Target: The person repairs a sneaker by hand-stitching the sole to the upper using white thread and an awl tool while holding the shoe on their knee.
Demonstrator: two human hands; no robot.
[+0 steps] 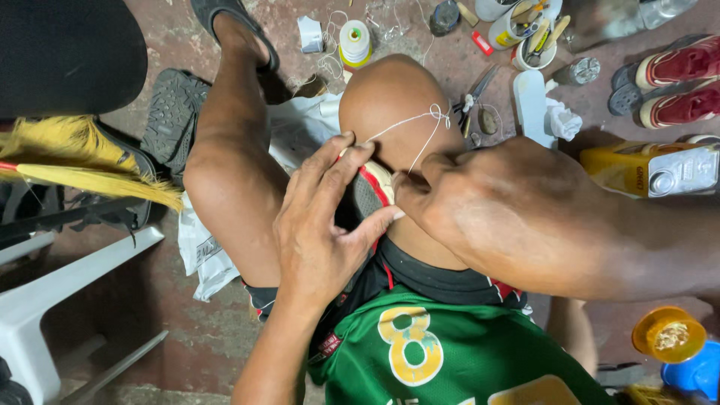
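Left hand (319, 225) clamps shoe (369, 191) on knee; right hand (480, 202), fingers pinched shut, pulls white thread (420, 127) up-right, needle probably hidden.

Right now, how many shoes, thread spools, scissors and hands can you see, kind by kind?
Shoes: 4, the shoe being sewn, a grey one, two red ones
Thread spools: 1
Scissors: 1
Hands: 2, left hand, right hand
Total: 8
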